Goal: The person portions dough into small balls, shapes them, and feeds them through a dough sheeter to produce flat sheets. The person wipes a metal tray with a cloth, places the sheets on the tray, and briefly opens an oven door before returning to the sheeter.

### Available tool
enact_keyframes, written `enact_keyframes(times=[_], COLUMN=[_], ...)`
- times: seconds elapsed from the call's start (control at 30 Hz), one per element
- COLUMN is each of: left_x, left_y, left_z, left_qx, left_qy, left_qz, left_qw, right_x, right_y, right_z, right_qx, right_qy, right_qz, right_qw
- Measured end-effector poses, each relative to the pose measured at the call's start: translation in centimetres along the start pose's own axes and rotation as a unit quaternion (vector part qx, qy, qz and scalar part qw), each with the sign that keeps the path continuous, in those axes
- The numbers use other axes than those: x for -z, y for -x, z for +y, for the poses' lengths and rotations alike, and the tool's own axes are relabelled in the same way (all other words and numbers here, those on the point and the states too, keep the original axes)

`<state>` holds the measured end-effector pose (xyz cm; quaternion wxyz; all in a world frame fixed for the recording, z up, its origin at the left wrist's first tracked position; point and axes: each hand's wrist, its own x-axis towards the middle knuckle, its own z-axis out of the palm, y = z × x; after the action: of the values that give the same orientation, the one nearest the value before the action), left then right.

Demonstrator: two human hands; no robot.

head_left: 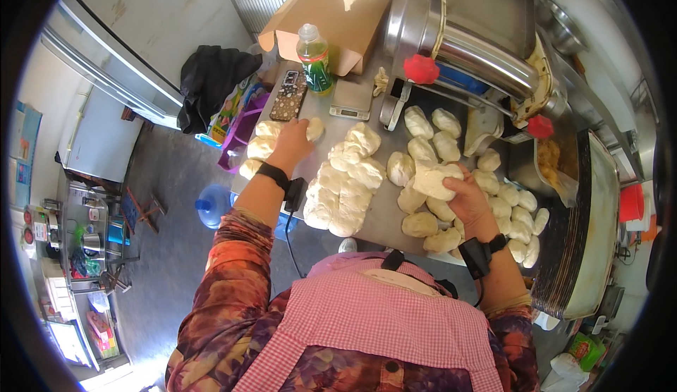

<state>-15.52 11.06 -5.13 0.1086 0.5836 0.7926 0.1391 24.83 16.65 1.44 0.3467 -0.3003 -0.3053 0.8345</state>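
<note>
My left hand (pixel 293 139) has its fingers curled on a small dough piece (pixel 314 129) among the dough lumps (pixel 262 148) at the bench's left. My right hand (pixel 465 198) grips a larger pale dough lump (pixel 433 179) above several oblong pieces (pixel 419 224) on the steel bench (pixel 381 232). Between my hands lies a big cluster of joined dough (pixel 334 194). More separate pieces (pixel 522 223) lie at the right. Behind my left hand are a patterned phone (pixel 289 98), a green-labelled bottle (pixel 315 68) and a small scale (pixel 350 99).
A steel roller machine (pixel 486 64) with red knobs fills the back right, beside a cardboard box (pixel 328 22). A dark-edged tray (pixel 589 244) stands at the right. Left are a purple basket (pixel 233 154), blue water jug (pixel 210 205) and fridge (pixel 141 53). A black cord (pixel 290 244) hangs over the front edge.
</note>
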Motion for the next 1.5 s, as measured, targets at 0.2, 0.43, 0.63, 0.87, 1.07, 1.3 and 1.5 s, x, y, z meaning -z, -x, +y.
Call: enact_keyframes(times=[0.2, 0.43, 0.63, 0.87, 1.07, 1.3, 1.5], left_x=[-1.6, 0.1, 2.8, 3.7, 4.5, 4.5, 4.3], left_y=[-1.9, 0.8, 8.0, 8.5, 9.8, 9.5, 9.4], left_z=[-2.0, 4.4, 13.2, 12.3, 11.5, 10.5, 10.8], left_qx=[-0.191, -0.148, 0.067, 0.067, 0.002, 0.060, -0.048], left_qy=[-0.085, 0.153, 0.778, 0.623, 0.841, 0.741, 0.606], left_qz=[0.050, 0.072, -0.376, -0.216, -0.357, -0.322, -0.185], left_qw=[0.977, 0.974, 0.498, 0.749, 0.406, 0.586, 0.772], right_x=[-1.3, -5.6, -8.5, -11.0, -12.6, -13.4, -12.5], right_y=[0.9, 1.0, -0.7, -1.9, -1.4, -1.7, -1.9], right_z=[1.2, 0.5, 2.7, 4.3, 4.4, 4.9, 4.7], right_qx=[-0.030, -0.063, -0.001, 0.253, 0.201, 0.151, -0.043], right_qy=[0.020, -0.035, 0.213, 0.529, 0.623, 0.487, 0.420], right_qz=[-0.003, -0.089, -0.106, -0.176, -0.150, -0.197, -0.093], right_qw=[0.999, 0.993, 0.971, 0.790, 0.741, 0.837, 0.902])
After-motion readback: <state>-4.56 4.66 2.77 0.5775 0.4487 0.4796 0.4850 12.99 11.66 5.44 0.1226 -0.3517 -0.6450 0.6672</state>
